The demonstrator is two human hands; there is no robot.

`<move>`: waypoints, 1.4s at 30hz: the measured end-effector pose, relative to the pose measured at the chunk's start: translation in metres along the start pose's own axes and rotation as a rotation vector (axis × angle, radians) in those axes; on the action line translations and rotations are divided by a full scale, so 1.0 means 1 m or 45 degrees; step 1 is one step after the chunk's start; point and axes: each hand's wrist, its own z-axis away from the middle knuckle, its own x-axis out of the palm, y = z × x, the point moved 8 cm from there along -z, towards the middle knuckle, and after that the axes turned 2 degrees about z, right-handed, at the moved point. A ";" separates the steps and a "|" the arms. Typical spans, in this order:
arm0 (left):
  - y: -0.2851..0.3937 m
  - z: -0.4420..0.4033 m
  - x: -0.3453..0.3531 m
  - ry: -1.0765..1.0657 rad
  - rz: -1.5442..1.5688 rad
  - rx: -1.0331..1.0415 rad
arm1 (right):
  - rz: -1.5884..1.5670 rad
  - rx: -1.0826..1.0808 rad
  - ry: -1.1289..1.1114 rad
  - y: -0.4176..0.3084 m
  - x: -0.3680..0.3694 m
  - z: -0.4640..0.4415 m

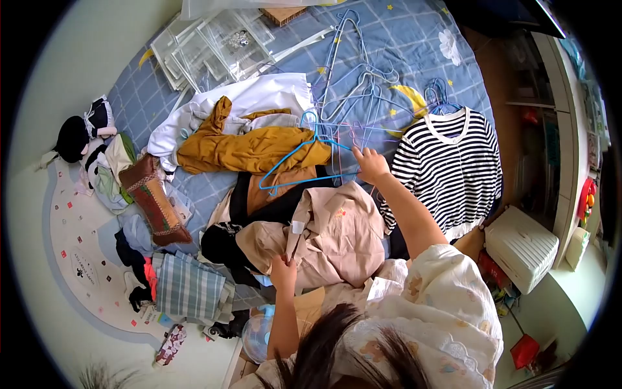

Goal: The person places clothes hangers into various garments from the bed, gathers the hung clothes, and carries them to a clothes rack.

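My right hand [371,165] is closed on the right end of a blue hanger [310,144], held above the clothes. Part of that hanger overlaps a mustard garment [249,148]. Lower down, my left hand [283,271] pinches the edge of a beige garment [340,227], which lies spread in front of me with a white tag near its collar. A black-and-white striped top [450,165] lies to the right of my right hand, with hangers at its neckline.
More hangers [363,84] lie on the blue bedspread [463,84]. Clear plastic frames [214,48] are at the upper left. A brown cushion [154,201], folded checked cloth [188,288] and heaped clothes line the left. A white suitcase [521,248] stands at the right.
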 end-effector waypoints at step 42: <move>0.088 0.122 -0.237 0.609 0.969 0.782 | -2.207 0.563 -1.146 -0.052 0.023 0.300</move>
